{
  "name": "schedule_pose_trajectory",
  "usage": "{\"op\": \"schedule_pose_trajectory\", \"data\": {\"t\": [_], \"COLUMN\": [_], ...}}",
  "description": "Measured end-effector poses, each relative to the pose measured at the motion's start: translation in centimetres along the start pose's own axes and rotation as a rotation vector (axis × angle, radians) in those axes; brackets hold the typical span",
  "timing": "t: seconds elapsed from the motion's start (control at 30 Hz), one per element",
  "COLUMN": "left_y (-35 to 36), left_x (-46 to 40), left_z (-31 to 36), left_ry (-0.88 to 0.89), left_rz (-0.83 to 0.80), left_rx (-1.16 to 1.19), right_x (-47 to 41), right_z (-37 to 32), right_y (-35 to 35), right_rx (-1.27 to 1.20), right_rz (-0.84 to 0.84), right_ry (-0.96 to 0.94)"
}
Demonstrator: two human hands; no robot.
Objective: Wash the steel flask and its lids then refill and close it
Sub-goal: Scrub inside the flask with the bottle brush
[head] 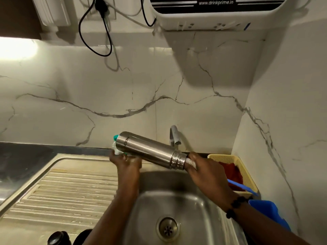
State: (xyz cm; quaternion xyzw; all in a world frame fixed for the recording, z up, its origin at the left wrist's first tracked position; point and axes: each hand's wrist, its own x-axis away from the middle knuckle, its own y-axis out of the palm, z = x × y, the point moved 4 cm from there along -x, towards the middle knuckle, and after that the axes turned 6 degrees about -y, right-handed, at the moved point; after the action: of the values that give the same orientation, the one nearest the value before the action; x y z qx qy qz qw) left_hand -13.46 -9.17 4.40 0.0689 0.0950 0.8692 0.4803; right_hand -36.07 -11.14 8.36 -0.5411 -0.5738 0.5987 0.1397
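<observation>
The steel flask (150, 149) lies nearly level above the sink basin (208, 209), its open threaded mouth pointing right. My left hand (126, 162) grips its base end from below. My right hand (203, 171) grips a bottle brush whose white bristles (190, 162) enter the flask's mouth; the brush's blue handle (242, 187) sticks out to the right behind my wrist. Two dark round pieces, perhaps the lids (56, 238), sit on the drainboard at the bottom edge, partly cut off.
A white bottle with a teal cap (115, 137) shows behind the flask's base. The tap (174, 136) stands just behind the flask. A yellow basket (237, 162) holding a red cloth and a blue object (265, 209) sit right of the sink. The ribbed drainboard (70, 191) lies left. A water purifier (212, 16) hangs above.
</observation>
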Motion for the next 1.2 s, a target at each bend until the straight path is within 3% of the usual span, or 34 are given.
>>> {"op": "schedule_pose_trajectory", "data": {"t": [0.07,0.17,0.3,0.5,0.57,0.63,0.73,0.87,0.97,1.07,1.2], "left_y": [1.5,2.4,0.6,-1.3,-1.1,-0.5,1.2,-0.5,-0.1,1.3,0.2], "left_x": [0.2,-1.1,-2.9,-4.0,-4.0,-4.1,-3.5,-4.7,-3.7,-2.2,-3.3], "left_z": [-0.6,-0.8,-1.2,-1.2,-1.1,-0.8,-0.2,2.3,1.1,0.7,2.4], "left_ry": [-0.347,-0.474,-0.441,-0.400,-0.366,-0.324,-0.320,-0.235,-0.279,-0.302,-0.176], "left_rz": [-0.143,-0.081,0.112,0.200,0.210,0.171,0.036,0.063,0.049,-0.016,-0.075], "left_rx": [0.458,0.585,0.652,0.707,0.705,0.659,0.544,0.594,0.558,0.540,0.541], "right_x": [0.3,0.9,1.7,3.4,3.6,2.7,1.7,2.3,2.3,2.1,3.6], "right_z": [-0.5,-1.8,-0.4,1.4,0.7,-0.1,-1.0,1.6,1.4,-0.5,1.8], "right_y": [0.6,1.5,1.7,1.9,2.4,2.4,3.3,2.2,3.0,4.0,3.0], "right_rx": [0.059,-0.019,-0.149,0.137,0.160,0.001,-0.595,-0.491,-0.408,-0.420,-0.524], "right_rz": [0.029,-0.034,-0.194,0.024,0.028,-0.061,-0.337,-0.311,-0.290,-0.285,-0.284], "right_ry": [-0.040,-0.103,-0.119,-0.209,-0.235,-0.141,0.049,-0.065,-0.091,-0.082,-0.049]}}
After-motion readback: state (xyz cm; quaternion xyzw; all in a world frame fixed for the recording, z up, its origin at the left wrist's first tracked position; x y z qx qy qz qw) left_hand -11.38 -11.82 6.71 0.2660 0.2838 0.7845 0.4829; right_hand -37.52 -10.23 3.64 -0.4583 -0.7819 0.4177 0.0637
